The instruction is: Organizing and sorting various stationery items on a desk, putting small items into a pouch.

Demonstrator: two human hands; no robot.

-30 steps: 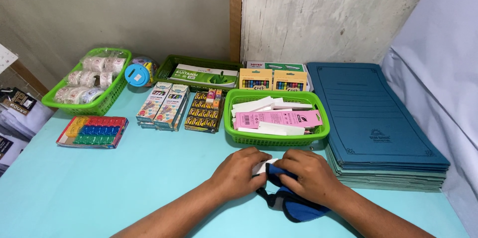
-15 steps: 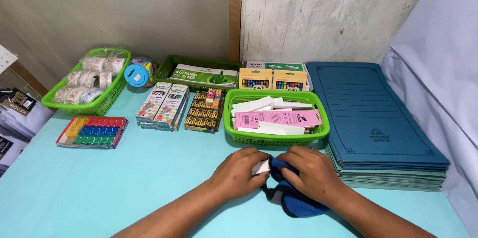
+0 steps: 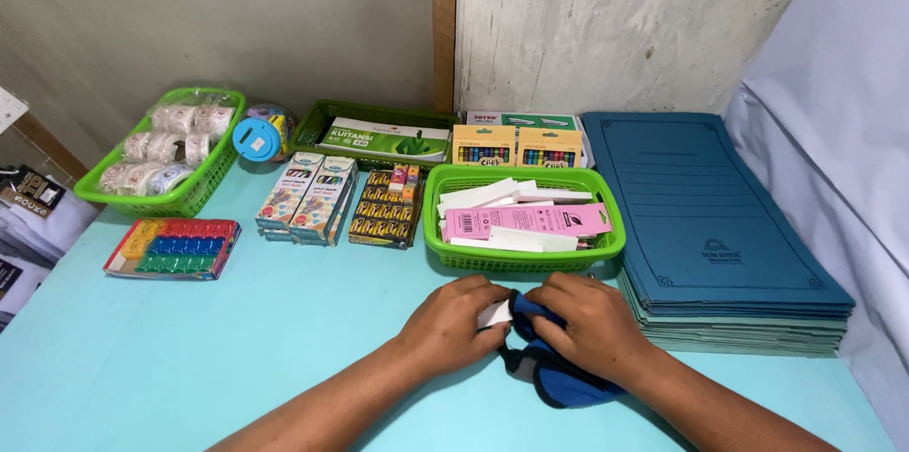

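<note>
Both my hands rest on the light blue table [image 3: 189,357] near its front edge. My left hand [image 3: 453,324] pinches a small white flat box [image 3: 494,314], most of it hidden under the fingers. My right hand [image 3: 587,321] grips a dark blue cloth [image 3: 559,384] that is bunched against the white box and trails out beneath the wrist. The two hands touch each other over the box. Just behind them stands a green basket [image 3: 523,261] holding white boxes and a pink box.
A stack of blue folders [image 3: 710,215] lies at the right. Behind are crayon boxes [image 3: 516,144], a green tray with a booklet [image 3: 383,138], small box packs [image 3: 308,196], a green basket of tape rolls [image 3: 166,160], a round jar [image 3: 263,135] and coloured clips [image 3: 175,248].
The hands have shifted only slightly; the right hand has drawn the blue cloth a little further over the white box. Everything else on the table is unmoved.
</note>
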